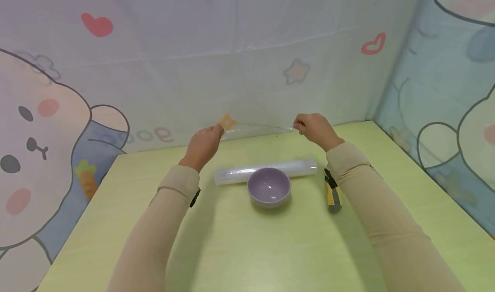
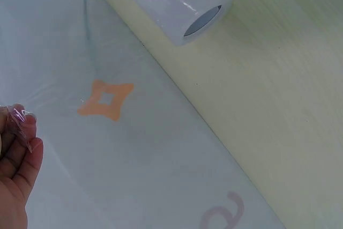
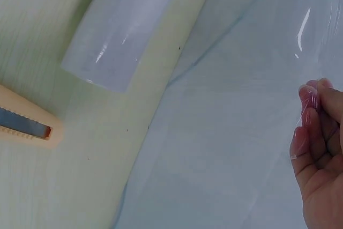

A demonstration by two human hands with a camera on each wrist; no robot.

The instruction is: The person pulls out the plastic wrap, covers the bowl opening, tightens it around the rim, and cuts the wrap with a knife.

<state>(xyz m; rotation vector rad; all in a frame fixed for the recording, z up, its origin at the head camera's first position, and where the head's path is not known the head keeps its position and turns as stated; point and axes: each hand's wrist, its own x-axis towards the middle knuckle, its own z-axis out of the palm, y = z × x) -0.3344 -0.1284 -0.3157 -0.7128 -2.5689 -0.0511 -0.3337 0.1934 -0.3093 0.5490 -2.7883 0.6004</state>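
Note:
A piece of clear plastic film (image 1: 232, 131) spans the gap between my two hands, above the table's back edge. My left hand (image 1: 203, 146) pinches one end of it, with bunched film (image 2: 21, 124) showing at the fingertips in the left wrist view. The other end is pinched by my right hand (image 1: 318, 128), and glints mark the film (image 3: 304, 28) in the right wrist view. Below and nearer me lies a roll of clear wrap (image 1: 303, 167). A purple bowl (image 1: 269, 188) stands upright just in front of the roll, covering part of its side.
Beside my right forearm lies a yellow and black tool (image 1: 333, 195), which looks like a utility knife. The light green table (image 1: 251, 249) ends at a printed cloth backdrop (image 1: 185, 81), with another cloth side (image 1: 433, 90) on the right.

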